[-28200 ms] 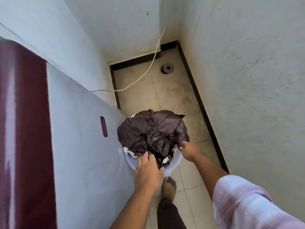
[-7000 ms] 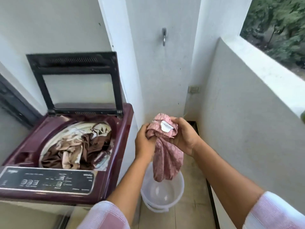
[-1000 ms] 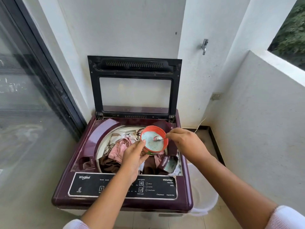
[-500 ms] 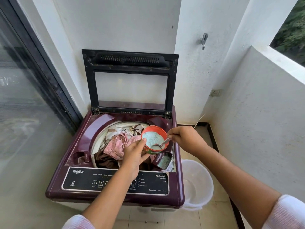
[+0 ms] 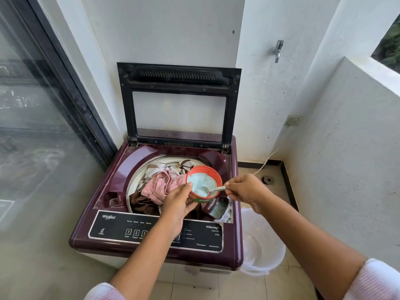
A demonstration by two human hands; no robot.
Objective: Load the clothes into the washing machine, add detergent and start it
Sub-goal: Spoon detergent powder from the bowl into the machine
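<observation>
A maroon top-loading washing machine [image 5: 121, 169] stands with its black-framed lid [image 5: 178, 76] raised. Pink, brown and patterned clothes [image 5: 161, 185] fill the drum. Over the drum's right side my left hand [image 5: 178, 204] holds a round red-rimmed detergent tub [image 5: 203, 181] with pale blue powder in it. My right hand [image 5: 244, 188] grips a small metal spoon [image 5: 214, 189] whose bowl is dipped in the powder. Below the tub, the machine's detergent tray [image 5: 218, 209] holds some blue powder. The control panel [image 5: 112, 229] runs along the front edge.
A white plastic bucket [image 5: 263, 245] sits on the tiled floor right of the machine. A glass sliding door [image 5: 32, 126] is on the left. A tap [image 5: 277, 50], a wall socket [image 5: 293, 121], a white cable [image 5: 267, 160] and a floor drain [image 5: 268, 180] lie behind. A low white wall [image 5: 350, 159] closes the right.
The spoon stays in the tub; my right hand has shifted slightly, with the spoon bowl sunk into the powder. The tub remains held over the drum's right side.
</observation>
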